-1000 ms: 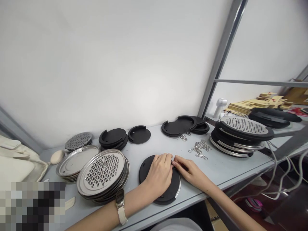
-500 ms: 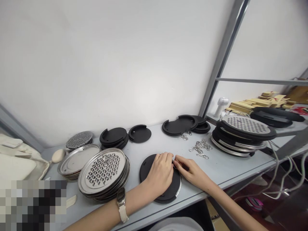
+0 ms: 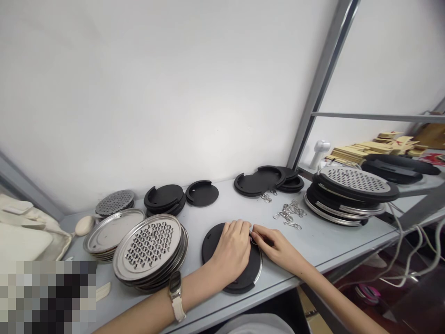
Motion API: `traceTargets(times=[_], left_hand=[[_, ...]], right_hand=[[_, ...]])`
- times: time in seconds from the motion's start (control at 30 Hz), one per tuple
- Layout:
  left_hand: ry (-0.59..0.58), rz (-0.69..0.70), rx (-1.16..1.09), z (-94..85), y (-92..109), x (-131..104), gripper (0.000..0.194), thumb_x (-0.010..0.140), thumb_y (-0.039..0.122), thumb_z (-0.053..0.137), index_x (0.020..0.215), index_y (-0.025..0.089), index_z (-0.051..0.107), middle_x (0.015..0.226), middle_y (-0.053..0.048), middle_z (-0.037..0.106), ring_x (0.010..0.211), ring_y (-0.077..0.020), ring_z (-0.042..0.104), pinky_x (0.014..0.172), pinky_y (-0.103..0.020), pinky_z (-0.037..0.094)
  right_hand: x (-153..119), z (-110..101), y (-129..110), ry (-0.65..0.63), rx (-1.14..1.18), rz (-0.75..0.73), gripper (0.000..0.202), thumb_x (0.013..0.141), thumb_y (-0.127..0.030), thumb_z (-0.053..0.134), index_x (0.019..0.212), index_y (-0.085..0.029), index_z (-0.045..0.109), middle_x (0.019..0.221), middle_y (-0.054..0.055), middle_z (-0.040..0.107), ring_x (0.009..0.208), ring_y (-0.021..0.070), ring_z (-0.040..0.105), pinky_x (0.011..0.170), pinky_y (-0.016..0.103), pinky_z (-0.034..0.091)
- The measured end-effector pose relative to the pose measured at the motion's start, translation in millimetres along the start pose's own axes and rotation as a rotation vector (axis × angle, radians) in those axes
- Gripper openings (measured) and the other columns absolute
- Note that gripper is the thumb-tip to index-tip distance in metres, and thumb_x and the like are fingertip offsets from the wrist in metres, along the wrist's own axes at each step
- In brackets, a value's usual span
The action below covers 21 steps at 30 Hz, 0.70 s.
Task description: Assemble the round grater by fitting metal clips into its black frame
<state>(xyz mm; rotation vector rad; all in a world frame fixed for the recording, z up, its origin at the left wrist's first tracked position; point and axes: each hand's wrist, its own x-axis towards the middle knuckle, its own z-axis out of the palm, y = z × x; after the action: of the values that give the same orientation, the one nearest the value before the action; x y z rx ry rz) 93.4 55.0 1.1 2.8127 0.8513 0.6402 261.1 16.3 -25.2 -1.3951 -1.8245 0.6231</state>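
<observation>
A round black disc point(image 3: 212, 246) with a metal rim along its right side lies near the front edge of the grey table. My left hand point(image 3: 233, 246) rests over it, fingers together and curled on its upper right part. At the disc's right edge, my right hand point(image 3: 269, 241) pinches a small metal clip point(image 3: 253, 237), mostly hidden between the fingers. Loose metal clips point(image 3: 290, 212) lie behind and right of my hands. To the left stands a stack of metal grater discs point(image 3: 149, 248). On the right is a pile of black and metal discs point(image 3: 351, 197).
Black round holders point(image 3: 203, 194) lie along the wall, with more black holders point(image 3: 260, 181) farther right. Metal plates point(image 3: 114, 229) are stacked at the left. A grey post point(image 3: 321, 83) rises at the back right, beside cables point(image 3: 410, 260).
</observation>
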Motion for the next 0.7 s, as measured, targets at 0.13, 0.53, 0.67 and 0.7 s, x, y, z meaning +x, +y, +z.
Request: traceTargets(times=[0.13, 0.53, 0.67, 0.7], left_hand=[[-0.010, 0.007, 0.002, -1.6, 1.2, -0.3, 0.023, 0.092, 0.006, 0.035, 0.107, 0.018, 0.046, 0.100, -0.005, 0.054, 0.093, -0.0219, 0.051, 0.086, -0.037, 0.040], [0.008, -0.048, 0.006, 2.6, 0.2, -0.5, 0.015, 0.093, 0.011, 0.039, 0.103, 0.018, 0.047, 0.100, -0.005, 0.054, 0.093, -0.0217, 0.051, 0.087, -0.038, 0.039], [0.023, -0.085, -0.006, 4.4, -0.4, -0.6, 0.012, 0.092, 0.012, 0.042, 0.101, 0.018, 0.047, 0.101, -0.005, 0.055, 0.096, -0.0223, 0.050, 0.089, -0.039, 0.038], [0.028, -0.098, -0.014, 5.0, -0.7, -0.5, 0.012, 0.091, 0.013, 0.044, 0.101, 0.018, 0.047, 0.101, -0.005, 0.054, 0.097, -0.0225, 0.050, 0.089, -0.039, 0.038]], right_hand=[[0.0, -0.1, 0.5, 0.001, 0.003, 0.002, 0.033, 0.097, -0.038, 0.036, 0.070, -0.021, 0.043, 0.062, -0.003, 0.046, 0.058, 0.0131, 0.040, 0.056, 0.025, 0.036], [0.8, 0.6, 0.5, 0.015, -0.015, 0.008, 0.034, 0.098, -0.039, 0.035, 0.069, -0.021, 0.038, 0.062, -0.005, 0.041, 0.058, 0.0128, 0.038, 0.056, 0.024, 0.033], [1.0, 0.6, 1.0, 0.010, -0.018, 0.013, 0.034, 0.099, -0.038, 0.034, 0.070, -0.021, 0.038, 0.063, -0.005, 0.041, 0.059, 0.0127, 0.039, 0.057, 0.025, 0.033], [1.2, 0.4, 1.0, 0.009, -0.017, 0.014, 0.034, 0.099, -0.038, 0.034, 0.070, -0.021, 0.038, 0.063, -0.005, 0.041, 0.059, 0.0127, 0.040, 0.057, 0.025, 0.033]])
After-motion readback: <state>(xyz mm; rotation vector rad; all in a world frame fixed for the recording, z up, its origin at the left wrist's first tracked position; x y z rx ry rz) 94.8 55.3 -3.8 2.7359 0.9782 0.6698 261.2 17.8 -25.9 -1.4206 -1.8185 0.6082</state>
